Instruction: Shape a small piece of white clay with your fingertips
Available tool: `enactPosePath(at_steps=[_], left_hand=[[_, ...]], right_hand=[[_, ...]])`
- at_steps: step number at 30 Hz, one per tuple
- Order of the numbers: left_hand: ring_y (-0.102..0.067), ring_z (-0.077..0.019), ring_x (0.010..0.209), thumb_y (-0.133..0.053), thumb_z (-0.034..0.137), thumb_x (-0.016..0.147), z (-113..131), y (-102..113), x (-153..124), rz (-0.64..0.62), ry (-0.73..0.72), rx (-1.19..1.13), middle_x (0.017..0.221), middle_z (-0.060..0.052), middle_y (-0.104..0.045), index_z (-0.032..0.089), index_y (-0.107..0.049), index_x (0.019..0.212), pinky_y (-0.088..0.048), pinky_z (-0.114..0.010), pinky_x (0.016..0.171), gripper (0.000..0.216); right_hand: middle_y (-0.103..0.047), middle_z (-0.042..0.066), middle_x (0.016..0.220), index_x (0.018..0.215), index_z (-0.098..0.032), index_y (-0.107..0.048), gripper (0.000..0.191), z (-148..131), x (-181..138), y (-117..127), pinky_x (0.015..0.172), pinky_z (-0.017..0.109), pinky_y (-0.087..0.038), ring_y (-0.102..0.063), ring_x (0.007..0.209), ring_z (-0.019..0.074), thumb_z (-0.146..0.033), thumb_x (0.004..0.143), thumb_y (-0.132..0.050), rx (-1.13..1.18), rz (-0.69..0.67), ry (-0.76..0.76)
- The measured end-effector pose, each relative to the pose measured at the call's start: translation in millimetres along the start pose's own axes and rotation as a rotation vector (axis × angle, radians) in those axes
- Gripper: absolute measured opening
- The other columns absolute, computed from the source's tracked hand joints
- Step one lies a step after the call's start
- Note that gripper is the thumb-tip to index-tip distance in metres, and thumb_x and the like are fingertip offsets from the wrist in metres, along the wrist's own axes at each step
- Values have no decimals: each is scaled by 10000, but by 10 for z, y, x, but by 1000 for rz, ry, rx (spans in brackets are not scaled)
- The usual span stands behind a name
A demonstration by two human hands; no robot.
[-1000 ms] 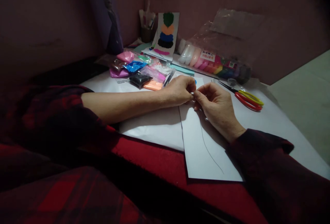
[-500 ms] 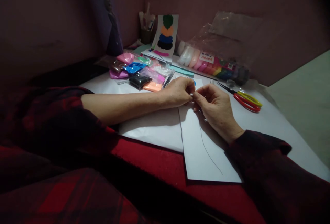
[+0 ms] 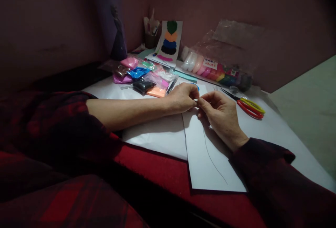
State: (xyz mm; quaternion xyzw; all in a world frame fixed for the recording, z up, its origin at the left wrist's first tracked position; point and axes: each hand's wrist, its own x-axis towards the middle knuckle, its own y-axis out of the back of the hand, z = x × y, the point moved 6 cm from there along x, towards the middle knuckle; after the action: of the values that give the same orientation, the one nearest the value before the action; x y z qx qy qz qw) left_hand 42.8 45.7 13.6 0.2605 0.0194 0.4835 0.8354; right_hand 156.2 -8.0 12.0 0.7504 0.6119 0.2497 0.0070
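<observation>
My left hand [image 3: 181, 98] and my right hand [image 3: 220, 114] meet fingertip to fingertip over a white card [image 3: 208, 151] that bears a curved pencil line. Both hands are closed in a pinch on something tiny between them that I cannot make out. A bit of blue [image 3: 196, 87] shows on the card just behind my left fingers. My right wrist rests on the card; my left forearm lies across a larger white sheet [image 3: 154, 135].
Several small bags of coloured clay [image 3: 140, 75] lie behind my left hand. Red and yellow scissors [image 3: 248, 107] lie to the right. A big clay pack [image 3: 217, 68], a card with coloured clay shapes [image 3: 169, 39] and a tool cup [image 3: 150, 32] stand by the wall.
The view has shifted down slightly. Both hands stay together in the same pinch with only small finger movement.
</observation>
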Motion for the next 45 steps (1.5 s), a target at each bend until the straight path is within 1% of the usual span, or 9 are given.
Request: enactPosePath(at_steps=[9,15,22,24,26,28,31,37,45], left_hand=[[-512,-78,546,-657,133,673,-92,-8,11,60,69,-192,577,28,-546,136,-570,694,-415,-216,558,89],[-525,-84,549,-642,142,681,-111,-14,5,72,61,-202,576,29,-555,137,-568,691,-452,-233,590,74],[-561,-85,502,-638,206,738,-61,-76,-35,-67,98,-435,623,15,-578,132,-553,789,-426,-201,486,124],[-515,-71,452,-633,283,766,-72,-44,-38,-14,126,-433,580,26,-547,134,-539,735,-397,-196,454,179],[-482,-53,447,-641,256,755,-94,-21,-32,41,137,-386,567,34,-530,130,-541,692,-381,-188,458,172],[-487,-52,460,-620,157,729,-123,-31,-21,53,147,-363,585,41,-546,132,-578,743,-381,-188,475,51],[-512,-66,500,-630,144,717,-169,-33,-15,87,174,-339,605,42,-554,137,-595,817,-389,-199,502,106],[-512,-68,526,-610,153,725,-193,-7,-5,128,160,-323,609,29,-575,134,-621,772,-402,-218,548,52],[-491,-59,470,-597,137,700,-205,-30,6,82,144,-319,536,55,-536,137,-614,761,-372,-203,501,63]], right_hand=[[-601,-35,606,762,-189,-593,129,25,-11,-10,413,216,-462,-555,434,90,-261,787,-697,101,12,-56],[-591,-37,610,780,-187,-604,157,42,-23,-9,411,202,-448,-550,446,84,-287,780,-726,81,25,-62],[-587,-36,584,790,-191,-607,194,30,-35,14,396,188,-433,-533,446,81,-342,780,-728,139,72,-87],[-605,-26,621,819,-189,-616,210,12,-39,1,398,185,-433,-533,455,76,-366,780,-723,177,50,-92],[-615,-21,646,843,-187,-618,225,3,-46,-20,390,181,-424,-543,461,76,-370,772,-728,202,14,-108],[-610,-24,626,860,-185,-613,235,7,-52,-38,381,176,-411,-557,464,83,-358,763,-738,207,-13,-135],[-594,-32,585,882,-181,-608,241,24,-54,-57,385,171,-417,-566,460,89,-340,762,-744,206,-32,-161],[-614,-23,805,933,-195,-613,341,46,-21,-5,403,206,-497,-597,485,81,-308,676,-806,234,68,-127],[-592,-33,480,794,-164,-594,229,26,-44,-77,351,159,-365,-505,379,73,-299,729,-767,240,-26,-158]])
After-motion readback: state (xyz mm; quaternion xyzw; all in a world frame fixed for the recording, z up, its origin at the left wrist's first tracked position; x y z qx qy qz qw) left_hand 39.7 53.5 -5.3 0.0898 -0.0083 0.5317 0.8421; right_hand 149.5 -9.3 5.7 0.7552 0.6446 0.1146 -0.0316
